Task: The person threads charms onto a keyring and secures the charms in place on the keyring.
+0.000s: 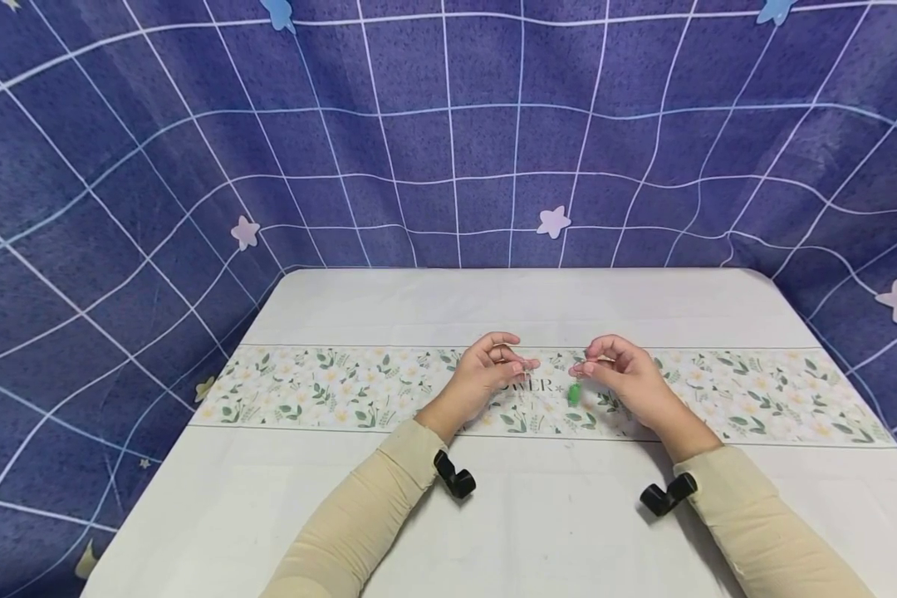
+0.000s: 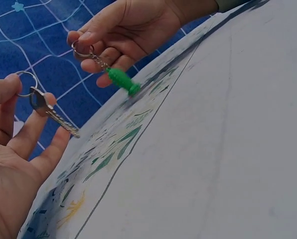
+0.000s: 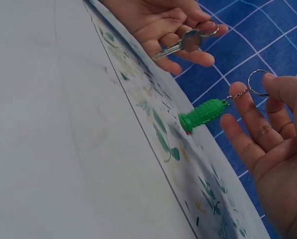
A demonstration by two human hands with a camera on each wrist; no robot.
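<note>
We see a blue curtain (image 1: 486, 141), patterned with pale grid lines and stars, hanging behind a white table (image 1: 538, 515). A floral band (image 1: 359, 390) with green leaves crosses the tabletop. Two beige sleeves (image 1: 374, 498) reach in from the near side, each with a black clip (image 1: 459, 483) at the wrist. The left hand (image 1: 478, 375) pinches a metal ring, its other fingers spread; the right hand (image 1: 631, 382) pinches another ring (image 3: 249, 79). The hands are apart, raised above the band. From the right ring, a green charm (image 2: 121, 80) dangles on a short chain (image 3: 239, 93). From the left ring, we see a metal key (image 3: 192, 42) hanging.
</note>
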